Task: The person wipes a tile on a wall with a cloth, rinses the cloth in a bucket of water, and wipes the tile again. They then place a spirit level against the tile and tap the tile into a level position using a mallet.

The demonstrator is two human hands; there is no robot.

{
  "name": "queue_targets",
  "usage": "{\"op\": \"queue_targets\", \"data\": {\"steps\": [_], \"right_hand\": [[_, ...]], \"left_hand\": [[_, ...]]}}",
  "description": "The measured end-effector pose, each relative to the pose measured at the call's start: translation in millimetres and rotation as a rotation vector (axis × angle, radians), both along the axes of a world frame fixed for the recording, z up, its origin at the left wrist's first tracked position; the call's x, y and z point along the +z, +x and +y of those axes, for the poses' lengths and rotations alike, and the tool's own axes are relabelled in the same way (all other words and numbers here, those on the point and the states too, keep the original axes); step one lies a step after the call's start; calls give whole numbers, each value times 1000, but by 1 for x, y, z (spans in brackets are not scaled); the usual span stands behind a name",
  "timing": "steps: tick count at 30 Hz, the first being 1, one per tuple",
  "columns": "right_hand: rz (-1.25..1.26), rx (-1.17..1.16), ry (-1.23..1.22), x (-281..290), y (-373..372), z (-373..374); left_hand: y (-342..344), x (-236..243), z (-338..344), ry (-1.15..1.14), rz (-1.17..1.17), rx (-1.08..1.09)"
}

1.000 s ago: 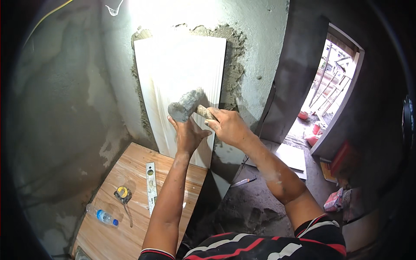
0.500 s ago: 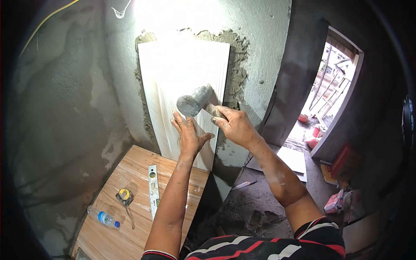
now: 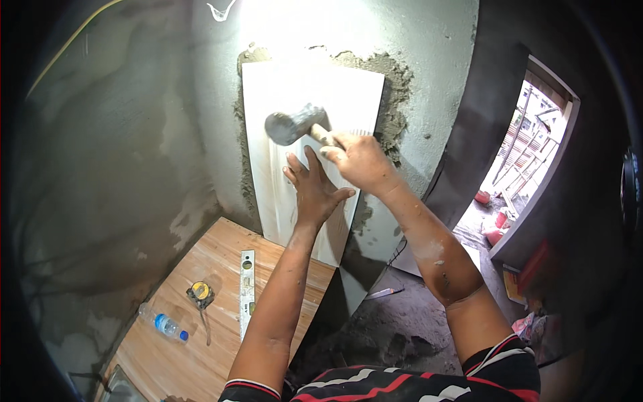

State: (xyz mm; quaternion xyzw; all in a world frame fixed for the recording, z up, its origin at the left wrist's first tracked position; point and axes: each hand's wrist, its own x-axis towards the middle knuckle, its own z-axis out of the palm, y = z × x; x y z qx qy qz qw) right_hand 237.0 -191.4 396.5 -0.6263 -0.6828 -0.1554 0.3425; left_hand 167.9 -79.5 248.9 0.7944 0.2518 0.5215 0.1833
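Observation:
A tall pale wall tile stands upright against the wall, with grey mortar showing around its top and side edges. My left hand lies on the tile's face with its fingers spread. In my right hand is the handle of a rubber mallet; the mallet's grey, dirt-smeared head is in front of the tile, above my left fingertips. Whether the head touches the tile I cannot tell.
On the wood-patterned countertop lie a spirit level, a yellow-and-black tape measure and a plastic bottle. A white-and-orange pen-like tool is on the rough floor. A doorway opens at the right.
The mallet and my right hand have moved up relative to my left hand. My left hand has slid slightly higher on the tile. The whole view has shifted, with the scene farther right.

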Motion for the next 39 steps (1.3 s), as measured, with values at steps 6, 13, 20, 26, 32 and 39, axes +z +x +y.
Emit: {"op": "queue_targets", "data": {"steps": [6, 13, 20, 26, 32, 39], "right_hand": [[31, 65, 32, 3, -13, 0], [-226, 52, 27, 15, -29, 19], [-227, -158, -168, 20, -41, 57], [-210, -151, -175, 33, -49, 70], [-284, -122, -120, 43, -58, 69], [-260, 20, 32, 22, -27, 37]], "left_hand": [[-6, 0, 7, 30, 20, 50], [-10, 12, 4, -113, 130, 85], [-2, 7, 4, -9, 80, 34], [-5, 2, 0, 114, 44, 37], [-6, 6, 2, 71, 57, 34], [-5, 12, 0, -107, 86, 60]]}}
